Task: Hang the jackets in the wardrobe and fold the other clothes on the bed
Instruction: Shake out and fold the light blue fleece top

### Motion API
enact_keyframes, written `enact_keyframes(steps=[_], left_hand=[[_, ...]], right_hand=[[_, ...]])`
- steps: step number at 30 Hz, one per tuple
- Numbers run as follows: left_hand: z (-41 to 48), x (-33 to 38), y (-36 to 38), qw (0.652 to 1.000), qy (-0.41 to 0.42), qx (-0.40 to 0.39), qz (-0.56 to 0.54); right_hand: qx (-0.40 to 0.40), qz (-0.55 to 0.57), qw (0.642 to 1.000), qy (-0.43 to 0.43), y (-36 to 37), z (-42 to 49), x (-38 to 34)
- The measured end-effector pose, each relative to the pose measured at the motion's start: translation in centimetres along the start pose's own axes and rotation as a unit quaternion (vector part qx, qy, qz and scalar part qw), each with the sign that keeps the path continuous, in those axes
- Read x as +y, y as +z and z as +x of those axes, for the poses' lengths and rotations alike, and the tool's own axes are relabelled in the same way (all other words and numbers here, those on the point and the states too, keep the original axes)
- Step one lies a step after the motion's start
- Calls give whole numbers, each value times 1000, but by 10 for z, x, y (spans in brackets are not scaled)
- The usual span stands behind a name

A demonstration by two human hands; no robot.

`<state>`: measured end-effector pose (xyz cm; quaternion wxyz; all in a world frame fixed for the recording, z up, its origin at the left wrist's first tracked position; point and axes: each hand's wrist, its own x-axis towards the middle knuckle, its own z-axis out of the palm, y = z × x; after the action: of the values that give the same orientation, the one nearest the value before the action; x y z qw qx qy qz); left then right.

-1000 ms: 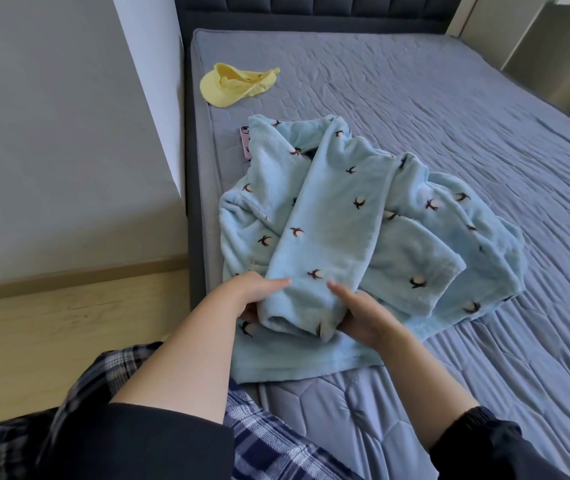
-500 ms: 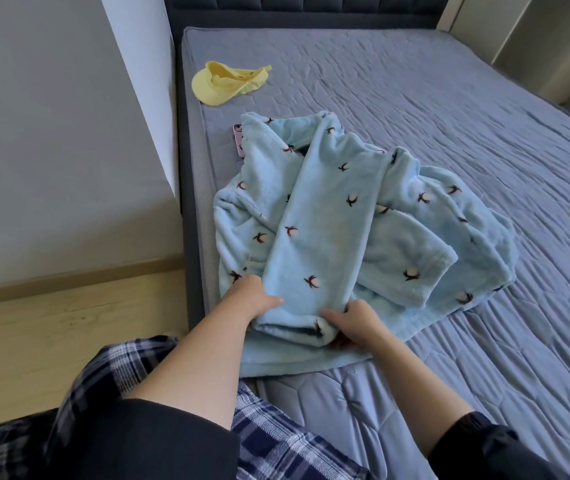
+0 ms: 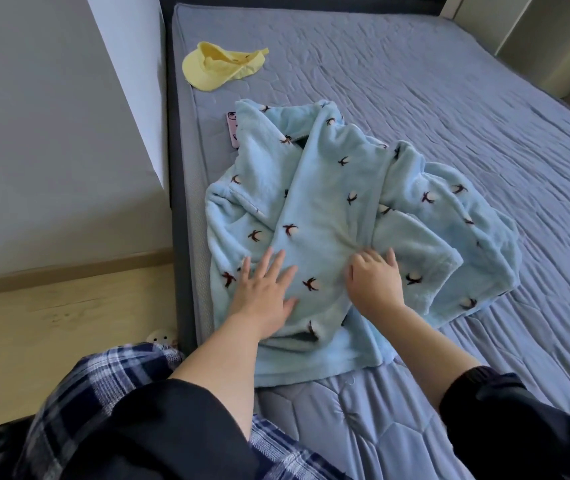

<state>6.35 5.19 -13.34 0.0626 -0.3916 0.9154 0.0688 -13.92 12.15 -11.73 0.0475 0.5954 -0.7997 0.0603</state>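
On the bed (image 3: 449, 98), the robe (image 3: 325, 202) is pressed flat by the left hand (image 3: 266, 289), fingers spread, while a fold gets pinched by the curled right hand (image 3: 373, 284).

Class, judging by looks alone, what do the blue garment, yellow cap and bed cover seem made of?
Blue garment: probably plush fleece, matte; fuzzy nap, thick soft folds. Yellow cap: perhaps thin woven cotton, matte; limp, creased crown. Bed cover: quilted textile, matte; stitched wavy lines.
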Motion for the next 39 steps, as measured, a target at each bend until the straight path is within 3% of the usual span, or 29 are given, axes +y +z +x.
enact_keyframes(steps=[2, 4, 6, 7, 8, 10, 13, 16, 19, 21, 26, 35, 39], left_hand=[[5, 0, 0, 1000, -4, -14, 4], [5, 1, 4, 999, -15, -43, 2], [4, 2, 6, 999, -17, -39, -15], [4, 2, 5, 999, -18, -28, -28], [7, 3, 3, 999, -21, -12, -42], [16, -2, -3, 998, -31, 14, -61], [27, -15, -7, 995, -68, 34, -68], [40, -26, -9, 991, -107, 16, -75], [59, -29, -14, 989, -131, -19, -60], [71, -32, -13, 988, -147, -3, -40], [107, -31, -12, 985, -136, 83, -61], [166, -32, -14, 977, -149, 86, -127], [176, -38, -14, 966, -182, 109, -149]], right_hand=[[87, 16, 995, -49, -1, 11, -5], [-18, -9, 996, -92, 6, 15, -6], [-177, -51, 981, -62, 17, 16, 3], [-214, -57, 974, -45, 18, 18, 7], [-198, -44, 979, -33, 20, 22, 7], [-77, -2, 997, -23, 11, 40, -5], [47, -2, 996, -72, 4, 69, -24], [-47, -24, 995, -86, 14, 92, -33], [-108, -32, 994, 1, 31, 109, -21], [-116, -26, 991, 56, 39, 117, -9], [-125, 30, 990, 57, 51, 125, -12], [-102, -27, 994, 22, 19, 182, -5], [-12, -16, 1000, -1, 4, 244, -1]])
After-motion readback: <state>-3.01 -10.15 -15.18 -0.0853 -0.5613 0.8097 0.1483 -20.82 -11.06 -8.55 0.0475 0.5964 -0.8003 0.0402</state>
